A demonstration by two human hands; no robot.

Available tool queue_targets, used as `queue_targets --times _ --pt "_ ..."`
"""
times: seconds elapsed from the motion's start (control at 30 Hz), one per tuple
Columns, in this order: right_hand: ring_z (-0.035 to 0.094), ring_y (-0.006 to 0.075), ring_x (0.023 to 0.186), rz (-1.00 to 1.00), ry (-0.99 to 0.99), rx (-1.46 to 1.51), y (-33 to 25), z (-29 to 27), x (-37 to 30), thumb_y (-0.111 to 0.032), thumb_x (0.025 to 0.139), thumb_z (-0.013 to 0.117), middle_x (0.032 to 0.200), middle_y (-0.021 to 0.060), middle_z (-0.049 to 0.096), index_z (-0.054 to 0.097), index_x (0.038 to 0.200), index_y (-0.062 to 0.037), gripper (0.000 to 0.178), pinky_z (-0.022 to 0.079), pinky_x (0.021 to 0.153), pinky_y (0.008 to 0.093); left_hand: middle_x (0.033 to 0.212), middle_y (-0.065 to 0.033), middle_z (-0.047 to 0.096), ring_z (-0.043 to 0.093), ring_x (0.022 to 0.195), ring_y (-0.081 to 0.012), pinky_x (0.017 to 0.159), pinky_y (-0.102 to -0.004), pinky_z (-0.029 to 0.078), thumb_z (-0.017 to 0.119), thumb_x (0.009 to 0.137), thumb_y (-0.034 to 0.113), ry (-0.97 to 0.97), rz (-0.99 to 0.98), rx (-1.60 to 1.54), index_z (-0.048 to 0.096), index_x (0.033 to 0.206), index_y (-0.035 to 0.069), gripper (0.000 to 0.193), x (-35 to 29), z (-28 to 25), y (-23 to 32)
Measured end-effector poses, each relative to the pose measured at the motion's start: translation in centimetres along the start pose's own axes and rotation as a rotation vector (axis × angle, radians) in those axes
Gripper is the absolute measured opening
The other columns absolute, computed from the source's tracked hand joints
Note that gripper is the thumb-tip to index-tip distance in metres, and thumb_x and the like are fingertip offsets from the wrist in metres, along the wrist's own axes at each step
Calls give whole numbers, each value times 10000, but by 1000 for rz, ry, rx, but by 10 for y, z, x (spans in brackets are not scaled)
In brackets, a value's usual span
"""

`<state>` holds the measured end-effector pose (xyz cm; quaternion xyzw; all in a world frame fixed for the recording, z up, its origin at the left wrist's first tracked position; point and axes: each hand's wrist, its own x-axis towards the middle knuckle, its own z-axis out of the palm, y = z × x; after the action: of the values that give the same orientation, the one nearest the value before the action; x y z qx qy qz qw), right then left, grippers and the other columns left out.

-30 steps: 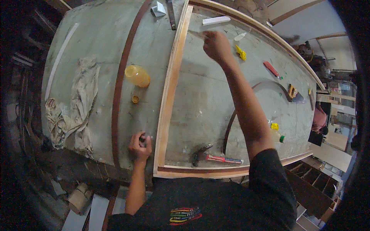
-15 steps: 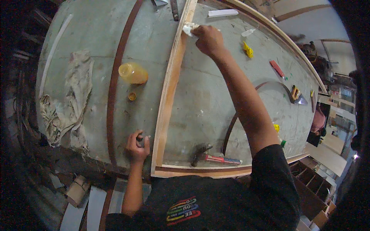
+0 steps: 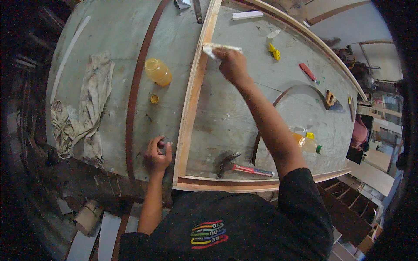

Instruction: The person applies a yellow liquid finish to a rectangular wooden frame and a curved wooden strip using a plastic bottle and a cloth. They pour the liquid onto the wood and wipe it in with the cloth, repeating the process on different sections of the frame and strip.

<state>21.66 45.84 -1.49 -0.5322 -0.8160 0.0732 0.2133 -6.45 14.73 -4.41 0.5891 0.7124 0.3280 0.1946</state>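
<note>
My right hand (image 3: 233,65) is closed on a folded white cloth (image 3: 222,48), pressed against the far part of the wooden frame's (image 3: 194,87) left bar. My left hand (image 3: 158,155) hovers just left of that bar's near end. Its fingers are curled toward the thumb around a small dark thing that I cannot make out. Beyond the left hand stand a bottle of amber liquid (image 3: 158,72) and its small yellowish cap (image 3: 154,98). Inside the frame, near its front bar, lies a hammer (image 3: 252,170) with a red and blue handle.
A stained rag (image 3: 96,82) lies on the left of the worktable (image 3: 119,26). Within the frame are a handsaw (image 3: 333,102), a red tool (image 3: 307,71), a yellow scrap (image 3: 274,51) and, partly behind my right arm, a green-capped bottle (image 3: 309,145). Another person (image 3: 360,133) is at far right.
My right hand has drawn the cloth a little nearer along the bar. The view has shifted slightly, and the green-capped bottle shows more. My left hand keeps its curled pose.
</note>
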Motion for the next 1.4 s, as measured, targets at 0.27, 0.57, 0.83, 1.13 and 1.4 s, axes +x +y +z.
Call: queue_targets --times 0.27,0.57,0.83,1.13,1.4 --pt "719 348 954 128 11 -183 92 29 134 -111 782 685 1032 121 751 778 1080 -231 334 581 842 484 850 -61 658 602 672 -169 513 -273 420 736 824 177 -4 -85 -60 696 1105 65 305 -8 9 -9" --pt "712 380 927 114 -163 -95 57 -6 108 -19 740 668 993 183 745 785 1017 -73 305 577 813 467 804 -54 625 478 565 -116 479 -249 342 764 787 235 -45 -122 32 703 1094 41 369 -17 7 -17" --pt "679 289 1065 26 -221 -10 -46 -18 -39 61 629 649 1170 71 712 734 1130 -104 534 525 871 408 941 -65 635 507 649 -97 521 -236 380 754 787 211 -93 -90 70 673 1154 34 415 -19 0 -18" --pt "694 276 1074 655 -284 831 -87 -77 -106 7 694 735 1171 138 717 665 1252 -20 563 531 969 408 855 -67 633 478 584 -111 495 -239 364 756 765 197 -43 -70 48 684 1120 44 393 -13 4 -12" --pt "686 167 945 1267 107 1278 -83 -23 -96 -85 912 720 1083 105 720 632 1219 52 347 555 847 324 818 -56 619 442 558 -107 484 -239 345 756 764 197 -27 -79 53 702 1099 43 372 -12 7 -12"
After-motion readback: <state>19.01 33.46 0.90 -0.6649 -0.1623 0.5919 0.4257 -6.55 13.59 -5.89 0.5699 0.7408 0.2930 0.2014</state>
